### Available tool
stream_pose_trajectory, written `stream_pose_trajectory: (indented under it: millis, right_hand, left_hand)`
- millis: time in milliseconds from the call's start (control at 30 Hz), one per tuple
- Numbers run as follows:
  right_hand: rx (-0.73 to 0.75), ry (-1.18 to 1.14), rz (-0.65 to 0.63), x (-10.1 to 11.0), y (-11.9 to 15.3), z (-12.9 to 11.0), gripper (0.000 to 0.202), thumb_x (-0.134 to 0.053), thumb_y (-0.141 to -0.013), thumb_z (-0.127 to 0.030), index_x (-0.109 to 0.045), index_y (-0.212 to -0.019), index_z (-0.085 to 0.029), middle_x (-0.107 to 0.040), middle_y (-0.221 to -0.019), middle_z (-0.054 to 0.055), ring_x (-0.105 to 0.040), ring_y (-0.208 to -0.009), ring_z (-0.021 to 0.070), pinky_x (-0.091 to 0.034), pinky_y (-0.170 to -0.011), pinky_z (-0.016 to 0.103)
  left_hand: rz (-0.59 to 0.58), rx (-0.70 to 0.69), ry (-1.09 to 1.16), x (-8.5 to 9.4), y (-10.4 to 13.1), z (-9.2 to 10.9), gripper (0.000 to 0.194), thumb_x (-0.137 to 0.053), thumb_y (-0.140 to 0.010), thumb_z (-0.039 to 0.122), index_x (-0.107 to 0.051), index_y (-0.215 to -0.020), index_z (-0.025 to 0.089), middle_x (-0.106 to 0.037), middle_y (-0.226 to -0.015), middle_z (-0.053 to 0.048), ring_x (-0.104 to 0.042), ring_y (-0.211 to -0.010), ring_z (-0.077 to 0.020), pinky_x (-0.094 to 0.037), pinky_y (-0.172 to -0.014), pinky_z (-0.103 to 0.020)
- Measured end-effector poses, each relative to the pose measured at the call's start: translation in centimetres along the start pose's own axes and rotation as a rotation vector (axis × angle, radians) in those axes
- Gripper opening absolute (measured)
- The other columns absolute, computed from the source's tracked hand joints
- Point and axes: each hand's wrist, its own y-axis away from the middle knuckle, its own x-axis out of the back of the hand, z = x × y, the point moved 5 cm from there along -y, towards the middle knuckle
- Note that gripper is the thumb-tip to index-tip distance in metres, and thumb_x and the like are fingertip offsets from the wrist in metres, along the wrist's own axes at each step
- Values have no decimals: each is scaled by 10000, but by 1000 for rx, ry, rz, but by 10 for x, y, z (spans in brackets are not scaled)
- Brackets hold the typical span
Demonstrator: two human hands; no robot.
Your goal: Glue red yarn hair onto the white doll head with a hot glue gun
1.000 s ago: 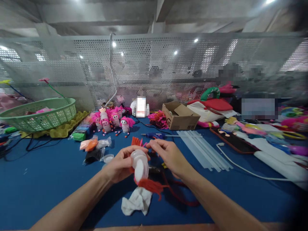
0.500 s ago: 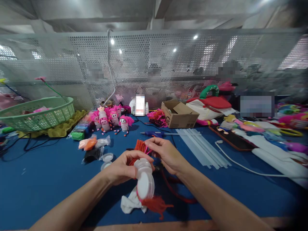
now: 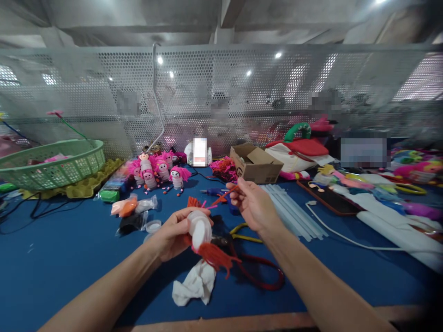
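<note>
My left hand (image 3: 176,230) is closed around a white plastic doll body (image 3: 200,230) with a round white end toward me. Red-orange yarn (image 3: 216,257) hangs from its lower side, and more orange yarn (image 3: 194,202) sticks up past my fingers. My right hand (image 3: 252,203) pinches the end of a red strand (image 3: 221,198) that runs toward the body. A pink strand (image 3: 207,206) juts out beside it. Below my left hand lies a crumpled white cloth (image 3: 194,283). Yellow-handled pliers (image 3: 244,233) rest on the blue table under my right hand.
Behind stand pink-haired dolls (image 3: 148,170), pink and orange yarn (image 3: 223,169) and a cardboard box (image 3: 258,166). Glue sticks (image 3: 294,212) lie at the right, near a white cable (image 3: 339,237). At the left are a green basket (image 3: 51,166) and bagged clay (image 3: 126,206).
My right hand has moved right and up, drawing the red strand away from the body. My left hand has lifted the body slightly, showing more of the cloth. The yellow handles have come into view.
</note>
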Motion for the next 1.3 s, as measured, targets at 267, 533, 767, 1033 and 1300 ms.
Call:
stream_pose_trajectory:
  millis: [267,533,767,1033,1300]
  right_hand:
    - [-42,159,-166,-5,2,2,266,-732,-552,-322,-618,-700,-132,-643,-596,7,-574,-509,83,-456,-485,203]
    - [-2,199,-407,-26,25,5,169,-675,-650,-242,-632,-796,-168,-684,-733,13,-626,-634,103,-509,-622,250]
    - [46,270,-511,-33,34,7,152,-596,-727,-275,-631,-831,-169,-666,-751,17,-610,-637,98,-496,-606,242]
    - [81,334,-508,-34,34,3,166,-505,-778,-280,-606,-870,-185,-648,-778,16,-608,-664,111,-487,-636,262]
    - [369,736,-591,-39,44,-6,221,-412,-822,-211,-600,-938,-197,-656,-861,35,-609,-803,144,-466,-759,299]
  left_hand:
    - [185,-50,55,9,-3,8,450,-744,-526,376,-673,-892,124,-648,-771,-65,-552,-612,-106,-420,-540,-189]
    - [117,-1,42,4,-5,3,484,-742,-555,309,-645,-992,124,-650,-821,-73,-561,-696,-125,-418,-628,-208]
    - [72,74,-2,3,-4,-5,373,-725,-579,351,-671,-856,107,-634,-747,-58,-545,-635,-99,-403,-604,-194]
    - [54,78,46,-1,-3,-5,381,-726,-587,305,-661,-909,112,-643,-793,-70,-559,-668,-120,-401,-630,-212]
    - [88,119,46,0,-4,-6,363,-744,-563,288,-672,-863,96,-633,-718,-49,-519,-557,-76,-385,-555,-187]
